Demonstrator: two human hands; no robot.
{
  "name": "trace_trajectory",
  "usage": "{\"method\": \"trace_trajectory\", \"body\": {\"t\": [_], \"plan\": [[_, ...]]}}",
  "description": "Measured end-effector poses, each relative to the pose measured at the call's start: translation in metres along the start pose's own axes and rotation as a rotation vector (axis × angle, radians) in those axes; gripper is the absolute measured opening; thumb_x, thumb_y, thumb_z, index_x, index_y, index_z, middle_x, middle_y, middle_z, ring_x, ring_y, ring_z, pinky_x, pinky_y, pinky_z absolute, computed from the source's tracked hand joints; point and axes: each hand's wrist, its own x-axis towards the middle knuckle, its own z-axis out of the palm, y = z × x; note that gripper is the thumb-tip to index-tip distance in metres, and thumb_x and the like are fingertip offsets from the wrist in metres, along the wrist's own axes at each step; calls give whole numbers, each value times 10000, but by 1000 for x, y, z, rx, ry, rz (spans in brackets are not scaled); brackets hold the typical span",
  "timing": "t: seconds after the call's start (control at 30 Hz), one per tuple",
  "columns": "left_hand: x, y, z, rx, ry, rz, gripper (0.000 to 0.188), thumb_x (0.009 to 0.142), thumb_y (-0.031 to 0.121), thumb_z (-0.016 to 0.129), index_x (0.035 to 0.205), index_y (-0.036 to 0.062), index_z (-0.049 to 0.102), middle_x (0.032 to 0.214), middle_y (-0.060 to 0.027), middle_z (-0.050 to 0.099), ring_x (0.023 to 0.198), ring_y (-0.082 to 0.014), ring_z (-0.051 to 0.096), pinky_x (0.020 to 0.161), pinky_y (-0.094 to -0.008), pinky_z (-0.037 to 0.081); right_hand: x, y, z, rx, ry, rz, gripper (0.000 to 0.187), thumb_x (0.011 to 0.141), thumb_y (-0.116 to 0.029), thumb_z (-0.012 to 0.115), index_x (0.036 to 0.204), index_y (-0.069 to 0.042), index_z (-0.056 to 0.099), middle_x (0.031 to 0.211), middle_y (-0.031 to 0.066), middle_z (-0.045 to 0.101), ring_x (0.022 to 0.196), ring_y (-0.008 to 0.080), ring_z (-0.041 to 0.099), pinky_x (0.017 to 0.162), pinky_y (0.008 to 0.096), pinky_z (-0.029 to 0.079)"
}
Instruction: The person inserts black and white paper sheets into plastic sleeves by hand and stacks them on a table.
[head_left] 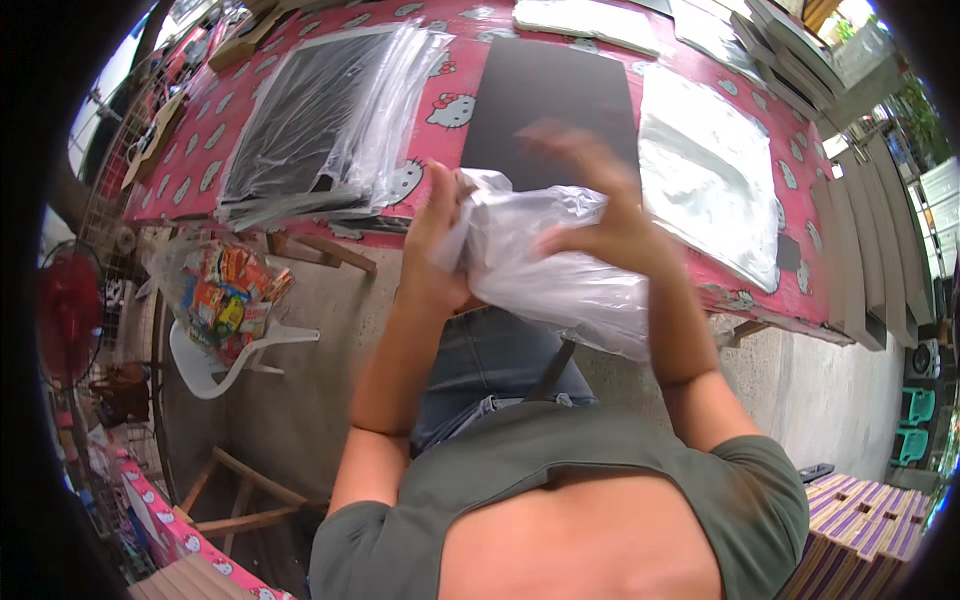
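My left hand (432, 240) is at the left end of a crumpled, translucent white plastic bag (545, 245), the thumb pointing up and the fingers partly hidden behind the film. It looks lightly curled around that edge of the bag, though I cannot tell how firmly it grips. My right hand (617, 215) is spread wide and blurred, its fingers reaching up and to the left above the bag, its thumb pointing left across the bag's front. I cannot tell whether this hand touches the plastic.

The bag lies between my two hands, just right of my left palm and below my right fingers. Its lower part sags to the right, under my right wrist, in front of my jeans (480, 360). Beyond it, a flat dark board (560, 95) lies on the pink patterned table (425, 140), its near edge hidden by the bag. Left of the board lie plastic-wrapped dark sheets (310, 120); to its right, a pile of white plastic (705, 175).
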Motion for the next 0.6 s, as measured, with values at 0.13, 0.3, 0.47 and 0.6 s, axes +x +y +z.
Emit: {"method": "trace_trajectory", "body": {"t": [0.13, 0.3, 0.47, 0.6], "plan": [[-11, 5, -26, 259, 287, -13, 248, 896, 303, 462, 838, 73, 531, 675, 23, 521, 554, -25, 459, 467, -171, 376, 1, 41, 27, 257, 121, 171, 218, 633, -117, 694, 816, -20, 627, 629, 73, 576, 595, 123, 554, 559, 270, 422], [-43, -4, -119, 190, 797, -26, 420, 830, 421, 527, 1034, 56, 492, 887, -71, 554, 804, -183, 573, 702, -330, 492, -124, 187, -214, -691, 718, 461, 156, 777, -100, 464, 886, -21, 543, 726, 60, 531, 658, 172, 519, 577, 290, 435], [-39, -23, -125, -103, 688, -207, 571, 756, 487, 573, 1093, 40, 461, 982, -96, 539, 922, -239, 544, 787, -375, 459, -239, 216, -253, -1861, 1083, 832, 283, 816, -203, 480, 990, 10, 547, 805, 108, 544, 739, 194, 512, 691, 325, 441], [-22, -28, -98, -95, 407, -126, 306, 802, 240, 554, 1015, 25, 507, 891, -72, 568, 851, -154, 565, 740, -293, 470, -145, 187, -168, -1253, -288, 1209, 377, 740, -194, 583, 1051, 12, 530, 1007, 156, 541, 934, 260, 513, 817, 395, 407]]}}
